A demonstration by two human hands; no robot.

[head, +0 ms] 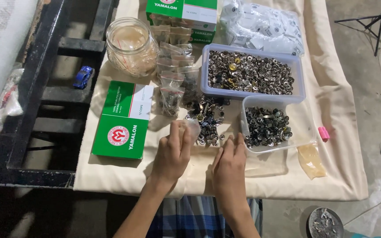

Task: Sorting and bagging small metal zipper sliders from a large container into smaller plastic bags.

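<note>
Left hand (171,152) fingers pinching small clear bag (192,129) above cloth-covered counter (287,172), right hand (229,165) fingers pressed together at loose metal snap buttons (206,119), small clear tray (273,128) just beside, green box (122,120) left.

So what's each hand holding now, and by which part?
Left hand pinches a small clear plastic bag by its lower edge; right hand holds nothing visible.

A single head-worn camera looks steeply down from above and close in. The cloth-covered table (111,176) fills the middle of the frame, its near edge at the bottom, bare floor (367,88) at right, a dark frame (31,88) at left.
</note>
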